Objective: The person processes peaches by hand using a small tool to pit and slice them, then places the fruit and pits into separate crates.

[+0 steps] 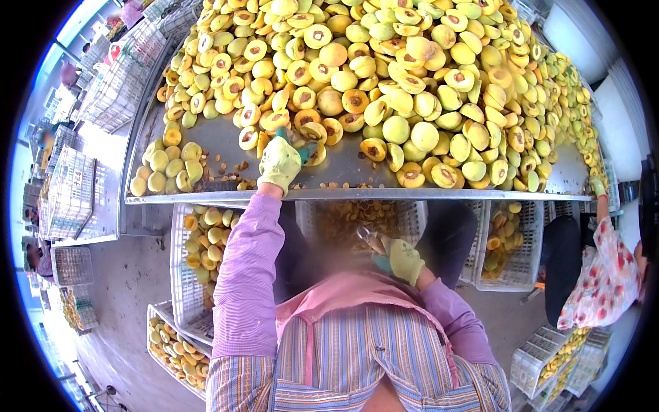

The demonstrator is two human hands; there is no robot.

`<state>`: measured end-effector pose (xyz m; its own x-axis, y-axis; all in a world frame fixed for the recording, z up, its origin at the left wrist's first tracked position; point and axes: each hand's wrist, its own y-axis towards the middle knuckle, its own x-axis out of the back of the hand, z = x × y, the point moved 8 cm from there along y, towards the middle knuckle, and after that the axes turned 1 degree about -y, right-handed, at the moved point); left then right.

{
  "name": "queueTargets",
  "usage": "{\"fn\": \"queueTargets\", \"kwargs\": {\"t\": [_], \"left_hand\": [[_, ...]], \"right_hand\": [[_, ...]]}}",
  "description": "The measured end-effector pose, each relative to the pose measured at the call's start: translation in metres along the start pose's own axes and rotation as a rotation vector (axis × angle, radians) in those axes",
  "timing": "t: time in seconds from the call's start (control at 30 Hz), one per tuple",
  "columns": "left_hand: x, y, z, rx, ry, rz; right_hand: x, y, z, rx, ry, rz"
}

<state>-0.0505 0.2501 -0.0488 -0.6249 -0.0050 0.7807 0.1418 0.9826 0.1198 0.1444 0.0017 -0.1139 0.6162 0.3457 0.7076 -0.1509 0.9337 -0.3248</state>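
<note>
My left hand (280, 162), in a pale yellow-green glove with green fingertips, reaches over the metal table to the near edge of a heap of halved yellow peaches (329, 100). Its thumb and fingers are spread around a peach half (316, 155) and touch it; whether they grip it is not clear. Low in front of my lap, my right hand (404, 261), gloved alike, is closed on a small hand tool (364, 235) with a shiny metal end. Below that tool stands a white plastic crate (309, 219) with brownish fruit scraps in it, partly blurred.
The metal table's raised front lip (360, 194) runs between my hands. A small group of peach halves (167, 167) sits at the left corner. Crates of peaches stand by my left (180, 278) and right (535, 257) knees. A co-worker's gloved hand (597, 186) is at the table's right end.
</note>
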Motion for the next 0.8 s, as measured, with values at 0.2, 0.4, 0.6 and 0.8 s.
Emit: {"fn": "queueTargets", "kwargs": {"t": [0.2,0.4,0.6,0.8], "left_hand": [[0.005,-0.058,-0.038,0.262,-1.555,0.309],[-0.009,-0.111,-0.081,0.261,-1.668,0.348],[-0.006,-0.14,-0.112,0.048,-1.551,0.29],[-0.003,-0.155,-0.127,-0.041,-1.466,0.244]], "right_hand": [[0.081,-0.01,0.067,0.138,0.229,-0.319],[0.102,-0.01,0.097,0.196,0.114,-0.394],[0.101,-0.029,0.092,0.226,-0.064,-0.51],[0.103,-0.038,0.094,0.14,-0.08,-0.462]]}}
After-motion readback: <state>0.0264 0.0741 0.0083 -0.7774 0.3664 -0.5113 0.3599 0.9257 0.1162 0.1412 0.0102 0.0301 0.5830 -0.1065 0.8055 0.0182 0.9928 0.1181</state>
